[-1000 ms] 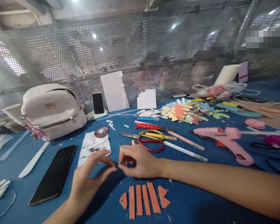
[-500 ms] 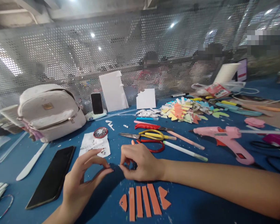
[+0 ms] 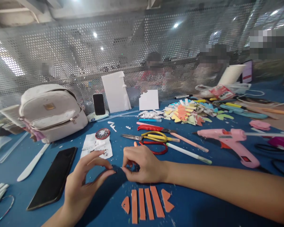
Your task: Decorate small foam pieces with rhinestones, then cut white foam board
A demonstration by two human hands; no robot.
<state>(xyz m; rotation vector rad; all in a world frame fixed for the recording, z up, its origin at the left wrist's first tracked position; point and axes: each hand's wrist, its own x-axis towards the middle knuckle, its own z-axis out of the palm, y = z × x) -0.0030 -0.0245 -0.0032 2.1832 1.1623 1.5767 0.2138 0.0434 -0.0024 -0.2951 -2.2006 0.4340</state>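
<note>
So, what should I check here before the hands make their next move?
1. Orange pieces separated: ok, all six lie apart.
2. Left hand free: cannot tell; fingertips nearly meet, nothing distinct between them.
3. Right hand free: cannot tell; curled fingers hide it.
4. Scissors clear of right hand: cannot tell; a handle loop lies close behind.
5. Glue gun set down: ok, lying on its side.

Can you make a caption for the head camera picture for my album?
Left hand and right hand near orange pieces laid out like a fish on a blue table.
</note>
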